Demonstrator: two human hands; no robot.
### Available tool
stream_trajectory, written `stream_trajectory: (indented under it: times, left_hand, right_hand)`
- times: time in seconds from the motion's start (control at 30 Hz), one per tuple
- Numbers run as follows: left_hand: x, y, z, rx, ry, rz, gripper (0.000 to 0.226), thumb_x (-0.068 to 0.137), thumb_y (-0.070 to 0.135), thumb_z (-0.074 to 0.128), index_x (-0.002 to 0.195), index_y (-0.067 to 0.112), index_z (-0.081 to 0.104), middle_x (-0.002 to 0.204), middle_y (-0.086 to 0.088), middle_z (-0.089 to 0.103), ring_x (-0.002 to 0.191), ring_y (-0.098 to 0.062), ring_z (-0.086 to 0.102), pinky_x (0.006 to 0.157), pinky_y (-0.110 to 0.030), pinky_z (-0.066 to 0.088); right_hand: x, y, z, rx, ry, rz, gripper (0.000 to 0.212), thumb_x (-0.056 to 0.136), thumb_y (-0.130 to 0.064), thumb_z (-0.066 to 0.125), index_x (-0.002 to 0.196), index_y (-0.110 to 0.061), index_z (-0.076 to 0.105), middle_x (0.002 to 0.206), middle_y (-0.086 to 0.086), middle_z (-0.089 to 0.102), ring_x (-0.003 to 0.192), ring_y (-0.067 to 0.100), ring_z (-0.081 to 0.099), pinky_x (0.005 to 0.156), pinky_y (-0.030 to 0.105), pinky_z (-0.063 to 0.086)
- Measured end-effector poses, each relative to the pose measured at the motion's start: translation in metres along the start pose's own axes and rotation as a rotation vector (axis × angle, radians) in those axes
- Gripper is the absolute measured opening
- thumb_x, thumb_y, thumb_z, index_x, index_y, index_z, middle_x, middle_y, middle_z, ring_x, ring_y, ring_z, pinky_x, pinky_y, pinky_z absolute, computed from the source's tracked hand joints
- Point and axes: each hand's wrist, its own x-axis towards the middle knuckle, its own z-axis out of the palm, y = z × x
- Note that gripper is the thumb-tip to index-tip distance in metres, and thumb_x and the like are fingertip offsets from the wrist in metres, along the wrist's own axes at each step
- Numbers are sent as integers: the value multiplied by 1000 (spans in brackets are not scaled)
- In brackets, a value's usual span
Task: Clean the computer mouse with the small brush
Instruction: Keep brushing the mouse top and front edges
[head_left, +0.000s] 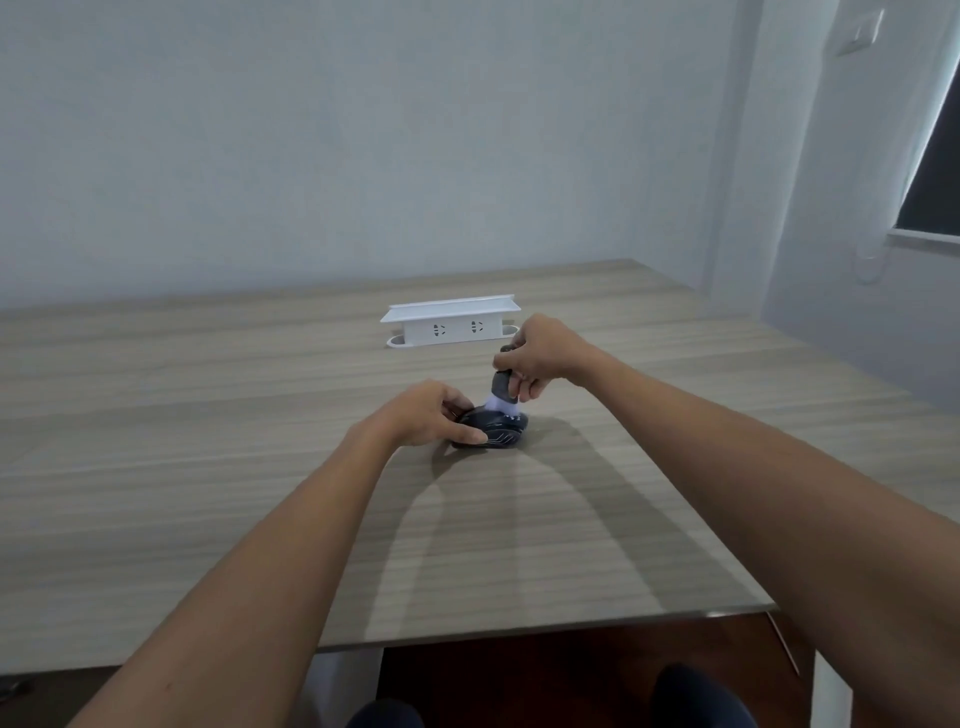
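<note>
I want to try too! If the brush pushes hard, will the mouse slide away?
Probably a little: the mouse looks small, smooth and light on the slick table. That is likely why the left hand holds it. The brush bristles look soft, so the right hand likely pushes gently.

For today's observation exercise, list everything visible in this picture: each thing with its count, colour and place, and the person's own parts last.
Table: one, grey-brown wood grain, fills the foreground.
Socket box: one, white, far middle of the table.
Computer mouse: one, black, on the table under the left hand.
Small brush: one, grey handle with pale bristles, bristles on the mouse.
Wall switch: one, white, upper right wall.
Window: one, dark, right edge.
Left hand: one, steadying the mouse.
Right hand: one, grip closed on the brush.
</note>
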Motion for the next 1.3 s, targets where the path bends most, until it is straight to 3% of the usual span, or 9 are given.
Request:
stream_trajectory:
  times: [0.17, 0.3, 0.5, 0.73, 0.9, 1.0, 1.07, 1.2, 1.3]
  left_hand:
    - [0, 5, -2, 27, 2, 9, 50, 68, 37, 89, 110, 16, 75, 97, 0, 78, 94, -16, 73, 96, -38, 55]
    - [-3, 12, -3, 29, 14, -1, 51, 66, 35, 90, 109, 13, 75, 97, -2, 78, 94, -17, 73, 93, -33, 56]
    - [-4, 12, -1, 101, 63, -23, 52, 62, 46, 90, 102, 16, 75, 92, -3, 77, 91, -21, 71, 86, -37, 54]
    - [-8, 18, 2, 53, 71, -22, 51, 61, 40, 92, 102, 13, 77, 91, 0, 77, 90, -17, 71, 86, -33, 57]
    - [-8, 19, 3, 79, 104, -43, 51, 59, 46, 91, 94, 12, 76, 87, -3, 75, 84, -21, 68, 77, -34, 53]
    - [-7, 18, 5, 110, 120, -46, 58, 58, 52, 89, 82, 2, 73, 67, -4, 58, 63, -20, 49, 60, -31, 35]
    - [-6, 18, 7, 105, 119, -45, 63, 54, 58, 88, 82, 3, 75, 65, -5, 59, 63, -17, 47, 61, -30, 34]
    - [-6, 18, 9, 81, 129, -35, 49, 55, 56, 89, 84, 17, 82, 72, -10, 74, 61, -14, 52, 60, -29, 39]
    - [-5, 20, 12, 74, 149, -40, 56, 53, 58, 89, 80, 9, 80, 60, -8, 61, 58, -16, 45, 59, -30, 33]
  right_hand:
    - [-4, 16, -15, -113, -39, 108, 23, 88, -7, 60, 90, 13, 73, 59, 13, 73, 42, 16, 67, 51, 28, 61]
    - [-1, 10, -14, -27, 6, 69, 25, 88, -7, 61, 90, 14, 74, 76, 22, 76, 44, 16, 67, 58, 32, 63]
    - [-4, -13, 2, 51, -52, -11, 22, 90, -6, 59, 89, 11, 73, 65, 16, 72, 41, 16, 65, 44, 22, 53]
    - [-7, 0, -11, -147, -6, 59, 27, 86, -10, 60, 87, 12, 74, 75, 20, 77, 76, 36, 77, 72, 46, 64]
    - [-11, -16, 0, -49, -23, -7, 23, 88, -6, 58, 82, 10, 73, 63, 14, 74, 55, 24, 72, 54, 30, 62]
    - [-16, -22, 5, -35, -56, -29, 21, 89, -4, 57, 83, 8, 72, 55, 8, 71, 43, 16, 66, 45, 24, 55]
    - [-16, -16, 2, -54, -40, -18, 22, 88, -5, 57, 84, 10, 72, 59, 11, 72, 47, 21, 69, 47, 27, 58]
    - [-17, 1, -8, -139, 26, 13, 26, 86, -8, 58, 82, 12, 74, 71, 20, 76, 67, 35, 76, 65, 42, 65]
    - [-23, -7, -2, -128, 13, -34, 24, 87, -7, 57, 79, 10, 73, 73, 21, 76, 57, 27, 73, 55, 32, 62]
